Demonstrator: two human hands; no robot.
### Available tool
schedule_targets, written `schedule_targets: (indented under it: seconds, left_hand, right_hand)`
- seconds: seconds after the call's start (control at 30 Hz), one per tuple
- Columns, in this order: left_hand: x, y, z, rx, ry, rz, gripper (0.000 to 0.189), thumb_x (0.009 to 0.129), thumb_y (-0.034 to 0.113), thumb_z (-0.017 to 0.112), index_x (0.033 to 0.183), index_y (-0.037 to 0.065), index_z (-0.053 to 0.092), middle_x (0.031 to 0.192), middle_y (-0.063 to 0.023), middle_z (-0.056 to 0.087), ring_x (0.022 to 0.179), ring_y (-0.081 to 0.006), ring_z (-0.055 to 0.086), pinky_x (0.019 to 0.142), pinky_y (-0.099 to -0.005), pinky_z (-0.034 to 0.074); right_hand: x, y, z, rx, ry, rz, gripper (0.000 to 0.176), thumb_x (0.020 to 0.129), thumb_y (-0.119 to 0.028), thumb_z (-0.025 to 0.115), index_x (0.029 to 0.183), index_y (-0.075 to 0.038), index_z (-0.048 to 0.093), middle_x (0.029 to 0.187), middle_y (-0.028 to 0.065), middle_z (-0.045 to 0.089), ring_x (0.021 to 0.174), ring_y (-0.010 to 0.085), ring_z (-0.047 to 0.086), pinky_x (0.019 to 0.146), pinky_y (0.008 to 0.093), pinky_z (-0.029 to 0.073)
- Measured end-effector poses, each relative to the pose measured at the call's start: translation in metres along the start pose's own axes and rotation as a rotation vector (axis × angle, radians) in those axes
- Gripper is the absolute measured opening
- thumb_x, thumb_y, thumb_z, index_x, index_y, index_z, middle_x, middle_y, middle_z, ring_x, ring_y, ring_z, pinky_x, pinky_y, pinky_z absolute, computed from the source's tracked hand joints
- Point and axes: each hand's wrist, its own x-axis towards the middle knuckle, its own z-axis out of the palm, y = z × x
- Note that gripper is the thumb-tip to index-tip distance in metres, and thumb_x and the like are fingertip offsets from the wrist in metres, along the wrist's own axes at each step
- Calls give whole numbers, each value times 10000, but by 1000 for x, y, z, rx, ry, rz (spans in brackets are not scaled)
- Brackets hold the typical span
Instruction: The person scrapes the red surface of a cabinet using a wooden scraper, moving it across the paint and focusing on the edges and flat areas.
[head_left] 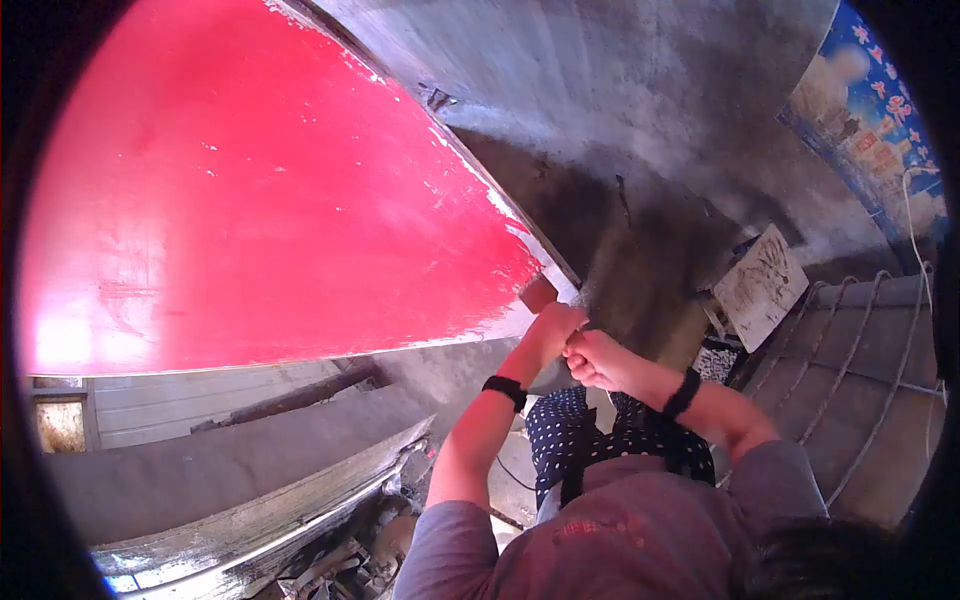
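1. Grey shirt, bottom centre of the frame. Your sleeves and shoulders, with both arms running up from it.
2. Dark polka-dot cloth, just above the shirt, hanging between your forearms.
3. Black wristbands, one on each wrist: left, right.
4. Left hand, centre of the frame. It is curled shut and pressed against the lower right corner of the red panel. What it grips cannot be told.
5. Right hand, touching the left from the lower right. It is clenched into a fist, and its contents are likewise hidden.
6. Small brown block, just above your left hand at the panel's tip. Its kind cannot be told.
7. Red panel, filling the upper left. It is glossy and tilted, and a pale uncoated strip runs along its lower edge to the corner you hold.
8. Concrete wall, behind the panel at the top centre.
9. Scribbled sheet, wire grid and blue poster, along the right side.

Step, as judged: you are working the panel's corner with both hands close together. The next move calls for a firm two-handed hold and a steady panel, because the corner is narrow and the coat looks fresh.
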Motion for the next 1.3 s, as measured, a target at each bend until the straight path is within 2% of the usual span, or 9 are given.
schedule_targets:
  seconds: [0.07,0.2,0.37,0.57,0.77,0.87,1.0,1.23,1.3]
  left_hand:
    - [-2,26,-15,76,214,194,187,628,73,555,808,47,510,576,-104,479,571,-295,520,485,-376,382]
    - [-5,11,-5,31,252,158,238,595,68,577,823,56,511,586,-103,474,575,-304,510,489,-384,382]
    - [-15,-23,27,124,-69,-45,116,707,145,533,779,57,509,611,-124,523,603,-307,545,515,-380,422]
    - [-8,22,-7,7,171,57,209,647,122,559,842,78,500,612,-103,474,617,-309,515,527,-405,387]
    - [-16,-21,29,31,31,-140,189,651,124,548,831,74,517,657,-116,516,663,-303,533,571,-387,412]
    - [-12,-7,21,88,199,-55,138,683,157,539,756,52,490,597,-127,506,593,-304,542,501,-392,405]
    - [-12,16,-5,-42,150,-96,127,681,145,539,767,63,494,608,-129,512,598,-296,545,498,-390,406]
    - [-28,-43,49,189,104,-207,124,706,146,525,779,45,527,669,-155,554,672,-328,567,558,-395,443]
    - [-29,-29,36,216,-23,-392,204,650,149,544,816,43,491,775,-138,531,798,-330,530,627,-393,433]
  right_hand:
    - [-21,-6,13,-19,12,30,156,797,-144,460,652,-132,405,521,-75,329,370,17,294,296,169,180]
    - [-2,-6,4,-81,54,64,153,802,-138,441,656,-130,396,520,-73,330,367,22,299,294,178,177]
    - [39,10,-29,-162,92,66,128,799,-154,420,675,-132,398,542,-47,350,381,37,308,302,188,193]
    - [-13,-5,4,-136,55,29,66,802,-110,440,744,-82,455,533,-42,368,356,30,315,270,167,203]
    - [42,1,-30,15,88,102,113,803,-123,443,694,-98,435,533,-48,374,348,20,309,257,166,188]
    - [23,-2,-17,-21,43,45,114,816,-128,433,708,-91,434,532,-49,371,348,20,307,252,165,184]
    - [-3,-8,2,-64,30,79,87,812,-107,423,740,-64,444,532,-43,371,354,24,315,250,166,183]
    - [96,11,-60,215,106,160,101,798,-98,415,700,-80,429,535,-29,377,362,43,338,252,179,214]
    - [91,14,-59,265,80,186,106,795,-99,413,689,-90,425,531,-31,375,359,42,333,252,176,216]
